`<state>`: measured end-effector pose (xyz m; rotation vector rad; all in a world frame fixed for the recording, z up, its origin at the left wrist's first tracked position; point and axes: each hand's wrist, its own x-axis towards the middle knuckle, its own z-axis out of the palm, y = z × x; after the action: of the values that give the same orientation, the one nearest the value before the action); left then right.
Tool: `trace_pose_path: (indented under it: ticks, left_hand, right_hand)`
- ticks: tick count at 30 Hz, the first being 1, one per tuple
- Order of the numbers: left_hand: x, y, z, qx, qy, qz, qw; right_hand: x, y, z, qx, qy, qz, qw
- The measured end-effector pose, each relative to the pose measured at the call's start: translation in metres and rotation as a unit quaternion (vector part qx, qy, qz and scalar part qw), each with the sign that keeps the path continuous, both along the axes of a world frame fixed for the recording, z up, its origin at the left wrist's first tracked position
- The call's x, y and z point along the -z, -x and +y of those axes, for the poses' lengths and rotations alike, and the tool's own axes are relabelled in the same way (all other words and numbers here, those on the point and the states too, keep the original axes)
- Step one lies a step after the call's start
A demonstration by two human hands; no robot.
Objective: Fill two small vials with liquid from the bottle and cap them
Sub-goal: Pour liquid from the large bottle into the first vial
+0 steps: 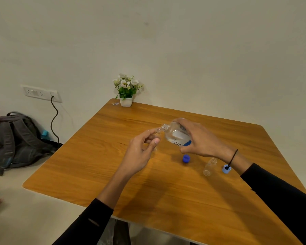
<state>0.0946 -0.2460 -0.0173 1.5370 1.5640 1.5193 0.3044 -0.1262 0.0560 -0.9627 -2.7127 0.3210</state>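
Mid-frame, above the wooden desk [95,174]: left hand [140,152] pinched a small clear glass vial [157,134], mouth up-right. Right hand [200,140] wrapped the clear labelled plastic bottle [177,135], long axis tipped left, neck just beside the vial mouth. Pour hinged on lining those up.

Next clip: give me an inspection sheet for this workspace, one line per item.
Surface: wooden table, no spills seen.
Job's things: bottle tilted toward held vial; second vial on its side; dark blue cap, light blue cap loose.
Clutter: flower pot at far edge.
Grippers: left hand holds vial; right hand holds bottle.
Cables: black cable from wall socket.
Surroundings: backpack on floor.
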Motion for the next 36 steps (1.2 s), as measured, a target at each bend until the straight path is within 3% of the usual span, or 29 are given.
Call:
trace_pose_path:
  ticks: [36]
  left_hand:
    - [0.005,-0.006,0.001,0.002,-0.015,0.006,1.000]
  right_hand:
    - [-0.014,-0.006,0.002,0.009,-0.039,-0.064,0.997]
